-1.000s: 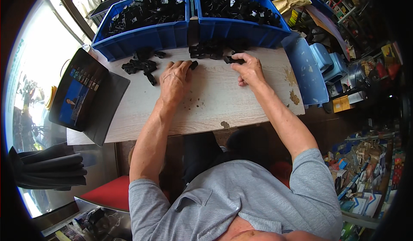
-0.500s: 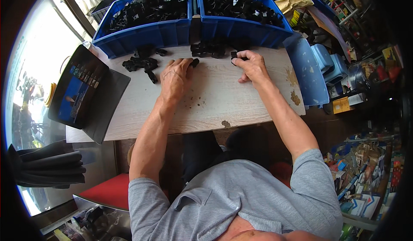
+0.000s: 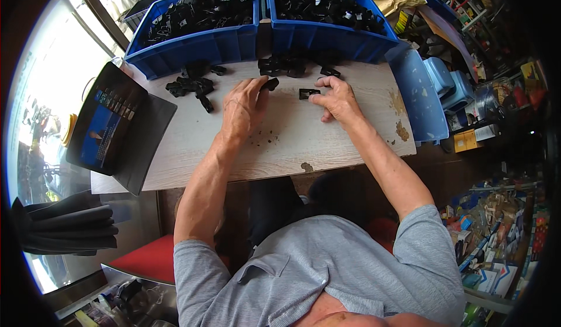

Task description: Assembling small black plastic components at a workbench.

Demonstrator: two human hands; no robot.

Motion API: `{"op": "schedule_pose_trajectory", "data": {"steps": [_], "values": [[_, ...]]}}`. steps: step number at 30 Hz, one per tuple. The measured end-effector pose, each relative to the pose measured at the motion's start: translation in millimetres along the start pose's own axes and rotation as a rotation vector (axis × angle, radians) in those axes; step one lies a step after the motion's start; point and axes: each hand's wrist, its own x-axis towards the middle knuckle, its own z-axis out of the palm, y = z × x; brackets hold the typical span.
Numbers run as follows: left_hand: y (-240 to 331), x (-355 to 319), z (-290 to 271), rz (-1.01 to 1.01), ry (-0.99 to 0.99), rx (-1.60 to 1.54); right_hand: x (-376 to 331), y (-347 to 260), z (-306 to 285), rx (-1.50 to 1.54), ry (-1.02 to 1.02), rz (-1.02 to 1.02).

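Above the middle of the table my left hand (image 3: 242, 106) is closed on a small black plastic part (image 3: 270, 84), which sticks out past thumb and fingertips. To its right, my right hand (image 3: 338, 100) grips another small black part (image 3: 306, 94) with a slot or pale gap in it, pinched between thumb and forefinger. Just beyond the right hand lies a single black part (image 3: 330, 72). A pile of black parts (image 3: 281, 66) sits against the bins between the hands, and a second pile (image 3: 190, 86) lies left of my left hand.
Two blue bins (image 3: 198, 49) (image 3: 333, 48), heaped with black parts, line the table's far edge. A tablet in a dark case (image 3: 105, 122) leans at the left. A light-blue plastic tray (image 3: 418, 96) stands at the right edge. The pale wooden table (image 3: 274, 157) has chipped patches.
My right hand has drawn a little left and nearer with its black part. The left hand's part has shifted slightly right. A single black part now shows beyond the right hand.
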Motion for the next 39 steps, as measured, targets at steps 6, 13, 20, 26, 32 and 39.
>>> {"op": "schedule_pose_trajectory", "data": {"steps": [6, 13, 20, 26, 32, 39], "values": [[20, -4, 8, 0.001, -0.033, -0.098, 3, -10, 8, -0.191, -0.091, 0.101], [41, 7, 36, 0.176, -0.176, -0.031, 5, 0, 2, -0.170, -0.128, 0.057], [35, 10, 38, 0.252, -0.159, -0.056, 2, -3, 6, -0.180, -0.113, 0.055], [32, 9, 46, 0.222, -0.163, -0.068, 4, 2, 4, -0.181, -0.118, 0.040], [38, 9, 43, 0.264, -0.167, -0.032, 2, 0, 4, -0.174, -0.116, 0.042], [42, 6, 41, 0.276, -0.173, -0.001, 1, 0, 2, -0.146, -0.150, 0.019]]}}
